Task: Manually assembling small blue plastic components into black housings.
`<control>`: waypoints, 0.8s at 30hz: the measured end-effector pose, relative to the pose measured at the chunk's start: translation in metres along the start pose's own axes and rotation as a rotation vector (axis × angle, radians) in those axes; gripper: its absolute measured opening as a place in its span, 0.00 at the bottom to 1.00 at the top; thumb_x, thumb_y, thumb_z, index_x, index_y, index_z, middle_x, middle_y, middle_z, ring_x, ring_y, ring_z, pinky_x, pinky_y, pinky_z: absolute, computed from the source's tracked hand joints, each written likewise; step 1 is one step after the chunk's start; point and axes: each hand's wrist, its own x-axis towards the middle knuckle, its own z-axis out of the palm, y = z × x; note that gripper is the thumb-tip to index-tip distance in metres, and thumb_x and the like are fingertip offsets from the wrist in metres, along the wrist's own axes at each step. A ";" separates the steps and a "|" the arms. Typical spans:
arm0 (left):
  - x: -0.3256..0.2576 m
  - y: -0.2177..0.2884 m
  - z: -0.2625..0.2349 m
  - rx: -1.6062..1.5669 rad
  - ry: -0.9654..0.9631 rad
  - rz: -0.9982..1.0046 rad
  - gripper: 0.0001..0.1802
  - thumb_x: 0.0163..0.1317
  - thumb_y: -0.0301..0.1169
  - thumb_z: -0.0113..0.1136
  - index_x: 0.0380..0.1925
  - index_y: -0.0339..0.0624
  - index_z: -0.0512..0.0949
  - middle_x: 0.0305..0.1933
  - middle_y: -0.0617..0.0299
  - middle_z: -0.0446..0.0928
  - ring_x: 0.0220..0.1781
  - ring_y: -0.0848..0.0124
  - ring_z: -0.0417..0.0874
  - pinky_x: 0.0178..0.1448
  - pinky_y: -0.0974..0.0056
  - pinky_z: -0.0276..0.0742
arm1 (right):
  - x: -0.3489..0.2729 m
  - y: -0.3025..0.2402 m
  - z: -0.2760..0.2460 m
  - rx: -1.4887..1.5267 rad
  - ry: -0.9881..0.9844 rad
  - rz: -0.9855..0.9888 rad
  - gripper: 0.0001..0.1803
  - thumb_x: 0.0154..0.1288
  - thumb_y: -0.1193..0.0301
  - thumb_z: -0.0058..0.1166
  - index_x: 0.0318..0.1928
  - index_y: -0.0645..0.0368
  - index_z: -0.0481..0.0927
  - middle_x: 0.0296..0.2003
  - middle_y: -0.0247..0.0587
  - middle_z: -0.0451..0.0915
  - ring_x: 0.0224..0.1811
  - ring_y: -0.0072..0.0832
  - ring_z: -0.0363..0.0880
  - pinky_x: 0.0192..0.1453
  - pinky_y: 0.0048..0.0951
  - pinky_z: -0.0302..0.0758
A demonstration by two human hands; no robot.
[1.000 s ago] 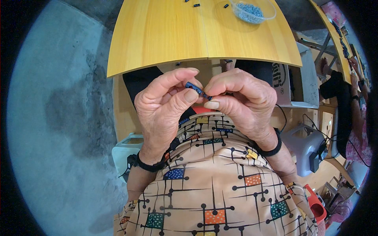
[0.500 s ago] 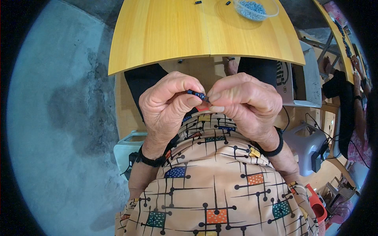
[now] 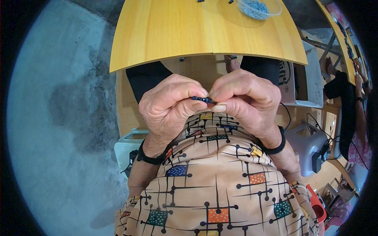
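Both hands meet above my lap, just short of the table edge. Between the thumb and forefinger of my left hand (image 3: 167,104) is a small dark blue, roughly cylindrical part (image 3: 201,99), lying nearly level. My right hand (image 3: 248,100) pinches at its right end, thumb and fingertips pressed together; whatever tiny piece they hold there is hidden. On the far part of the table stands a clear round plastic bowl (image 3: 278,11) with many small grey-blue pieces (image 3: 255,8) in it. Two small dark parts lie left of the bowl, near the top edge of the view.
The yellow wooden table (image 3: 165,35) spans the top. A white cardboard box (image 3: 311,78) and a grey plastic stool (image 3: 305,145) with cables stand at right, a pale green stool (image 3: 132,147) at left. Another person's arm (image 3: 359,84) works at a second table far right.
The fingertips of both hands have come closer together around the dark blue part, which now lies more level. The view has shifted slightly.
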 end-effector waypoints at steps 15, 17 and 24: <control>-0.006 0.000 -0.002 0.065 0.039 -0.086 0.14 0.48 0.34 0.66 0.25 0.34 0.76 0.25 0.58 0.75 0.29 0.70 0.75 0.32 0.70 0.70 | -0.010 -0.009 0.011 0.531 0.105 0.647 0.08 0.52 0.80 0.59 0.35 0.66 0.78 0.29 0.36 0.79 0.29 0.17 0.78 0.34 0.16 0.78; -0.005 -0.003 -0.004 0.071 0.026 -0.037 0.11 0.47 0.31 0.67 0.26 0.35 0.77 0.26 0.58 0.76 0.28 0.71 0.76 0.30 0.71 0.71 | -0.011 -0.007 0.012 0.620 0.110 0.612 0.08 0.53 0.80 0.59 0.35 0.66 0.78 0.29 0.36 0.79 0.29 0.17 0.78 0.34 0.16 0.78; -0.007 0.000 -0.003 0.125 -0.007 0.033 0.09 0.45 0.29 0.67 0.26 0.36 0.79 0.24 0.59 0.78 0.27 0.72 0.78 0.28 0.73 0.72 | -0.016 0.001 0.009 0.623 0.057 0.619 0.08 0.54 0.79 0.58 0.36 0.66 0.77 0.29 0.36 0.79 0.29 0.17 0.77 0.34 0.16 0.77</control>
